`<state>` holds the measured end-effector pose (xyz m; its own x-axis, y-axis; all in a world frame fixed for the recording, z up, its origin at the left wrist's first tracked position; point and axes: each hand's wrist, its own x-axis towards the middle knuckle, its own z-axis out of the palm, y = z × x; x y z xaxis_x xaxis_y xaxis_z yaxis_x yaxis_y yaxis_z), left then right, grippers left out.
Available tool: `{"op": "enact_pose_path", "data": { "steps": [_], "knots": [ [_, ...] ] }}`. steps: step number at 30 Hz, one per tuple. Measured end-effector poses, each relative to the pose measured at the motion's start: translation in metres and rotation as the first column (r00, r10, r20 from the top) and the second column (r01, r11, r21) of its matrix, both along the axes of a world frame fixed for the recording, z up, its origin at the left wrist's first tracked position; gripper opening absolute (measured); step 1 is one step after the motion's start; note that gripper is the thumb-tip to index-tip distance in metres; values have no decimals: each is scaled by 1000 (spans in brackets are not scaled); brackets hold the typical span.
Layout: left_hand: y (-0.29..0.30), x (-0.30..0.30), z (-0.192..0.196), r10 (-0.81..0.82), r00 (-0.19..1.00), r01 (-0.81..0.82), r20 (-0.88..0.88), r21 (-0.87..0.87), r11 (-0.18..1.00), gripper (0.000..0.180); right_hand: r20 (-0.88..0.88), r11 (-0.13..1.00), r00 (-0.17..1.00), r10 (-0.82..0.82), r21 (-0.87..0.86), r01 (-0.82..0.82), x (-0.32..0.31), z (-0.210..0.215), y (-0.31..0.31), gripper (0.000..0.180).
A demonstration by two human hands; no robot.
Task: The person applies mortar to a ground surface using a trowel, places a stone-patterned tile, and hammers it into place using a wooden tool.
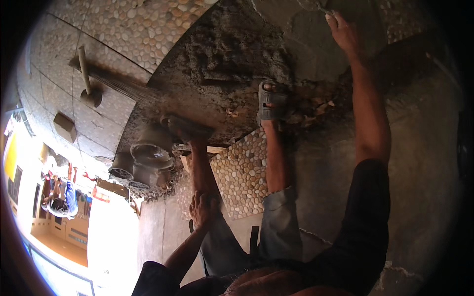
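Note:
My right hand (343, 35) reaches far forward at the upper right, its fingers closed round the thin handle of what looks like a trowel (322, 8), partly cut off by the top edge. Under it spreads a patch of smooth, wet grey mortar (335, 54). My left hand (201, 209) rests on my bent left leg, fingers spread over it and holding nothing. Between my feet and the mortar lies rough, dark, loose mix (232, 54).
Pebble-faced tiles (138, 29) cover the far left, where a mallet (90, 93), a bundle of bristles (118, 84) and a block (64, 127) lie. Dirty buckets (150, 153) stand beside my left foot. A pebbled slab (239, 172) lies beneath my legs.

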<state>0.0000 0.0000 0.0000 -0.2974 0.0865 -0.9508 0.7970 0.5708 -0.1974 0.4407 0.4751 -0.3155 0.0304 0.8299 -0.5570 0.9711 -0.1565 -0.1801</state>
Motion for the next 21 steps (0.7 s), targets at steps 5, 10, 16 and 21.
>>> {"op": "enact_pose_path", "data": {
  "steps": [5, 10, 16, 21],
  "knots": [
    [-7, -7, 8, 18, 999, -18, 48, -6, 1000, 52, 85, 948, 987, -135, 301, 104, -2, -17, -37, 65],
    [-4, 0, 9, 11, 1000, -11, -1, -6, 1000, 53, -203, 848, 839, -504, -302, 436, -136, 43, -44, 60],
    [-7, -5, 2, 27, 1000, -27, 3, -5, 1000, 53, -220, 941, 926, -308, -213, 262, -186, 47, -94, 60],
    [-2, -6, 0, 31, 1000, -31, -2, -9, 999, 54, -197, 976, 960, -198, -126, 176, -152, 31, -101, 65]
  ]
}}
